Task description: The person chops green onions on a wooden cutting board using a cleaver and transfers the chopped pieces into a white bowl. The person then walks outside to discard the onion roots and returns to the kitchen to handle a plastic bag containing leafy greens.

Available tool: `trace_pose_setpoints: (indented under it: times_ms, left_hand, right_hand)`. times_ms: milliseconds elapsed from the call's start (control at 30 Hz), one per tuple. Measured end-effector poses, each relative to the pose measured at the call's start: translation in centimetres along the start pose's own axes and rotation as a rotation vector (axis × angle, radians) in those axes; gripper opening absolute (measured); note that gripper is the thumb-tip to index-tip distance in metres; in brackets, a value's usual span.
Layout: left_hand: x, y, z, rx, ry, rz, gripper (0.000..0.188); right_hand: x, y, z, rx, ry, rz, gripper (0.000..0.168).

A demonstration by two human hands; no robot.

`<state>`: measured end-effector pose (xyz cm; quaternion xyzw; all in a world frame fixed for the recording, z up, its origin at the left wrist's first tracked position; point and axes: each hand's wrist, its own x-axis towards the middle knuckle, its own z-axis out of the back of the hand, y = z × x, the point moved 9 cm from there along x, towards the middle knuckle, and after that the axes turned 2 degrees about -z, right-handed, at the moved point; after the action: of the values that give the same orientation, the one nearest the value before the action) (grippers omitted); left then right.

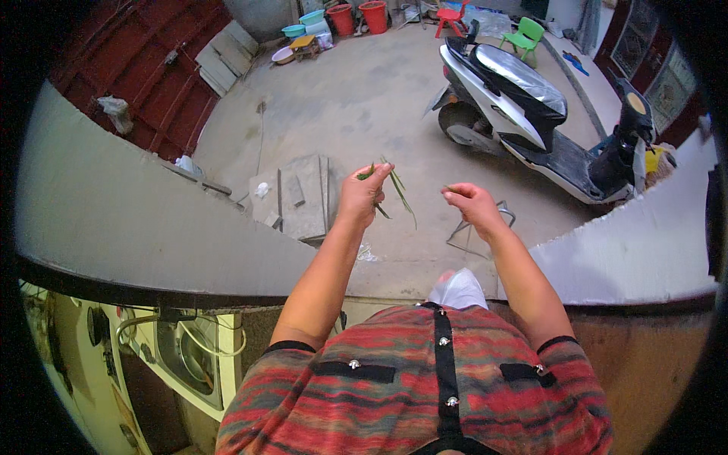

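My left hand [362, 196] is raised in front of me and grips several thin green plant strips [402, 199]. Some of the strips hang down past the fingers, and a darker tuft pokes out near the thumb. To its right, apart from it, my right hand [475, 207] has thumb and forefinger pinched together. A small green plant piece [448, 188] shows at those fingertips, mostly covered by them. Both hands are held above the concrete floor [352, 108] of a yard, just beyond a doorway.
A white and black scooter [500, 108] stands at the right. Wooden boards [301, 193] lie left of my hands. A metal frame [472, 236] is below my right hand. Walls [142, 227] flank the opening. A sink [190, 352] is behind left; red buckets [373, 17] stand far back.
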<state>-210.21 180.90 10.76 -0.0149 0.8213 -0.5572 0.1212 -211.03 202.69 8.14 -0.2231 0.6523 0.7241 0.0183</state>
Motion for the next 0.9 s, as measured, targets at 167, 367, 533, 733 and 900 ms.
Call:
trace_pose_setpoints:
  times_ms: [167, 367, 533, 733, 900]
  left_hand:
    - [3.8, 0.0, -0.2, 0.050, -0.107, -0.008, 0.015]
    - [9.2, -1.9, -0.1, 0.094, -0.215, -0.073, 0.018]
    - [13.0, -3.5, -0.6, -0.066, -0.316, -0.161, 0.013]
    - [17.4, -4.9, 0.0, 0.041, -0.342, -0.115, 0.015]
    - [22.2, -5.6, 0.0, 0.180, -0.295, -0.095, 0.016]
  right_hand:
    - [6.4, 4.0, -4.7, 0.018, 0.199, 0.104, 0.019]
    - [14.9, 6.6, -5.7, 0.055, 0.318, 0.110, 0.013]
    - [22.4, 5.3, -3.6, 0.481, 0.341, -0.152, 0.012]
    - [25.9, 8.8, -4.3, 1.056, 0.685, -0.282, 0.033]
    - [28.9, 12.3, -3.9, 1.146, 0.765, -0.218, 0.038]
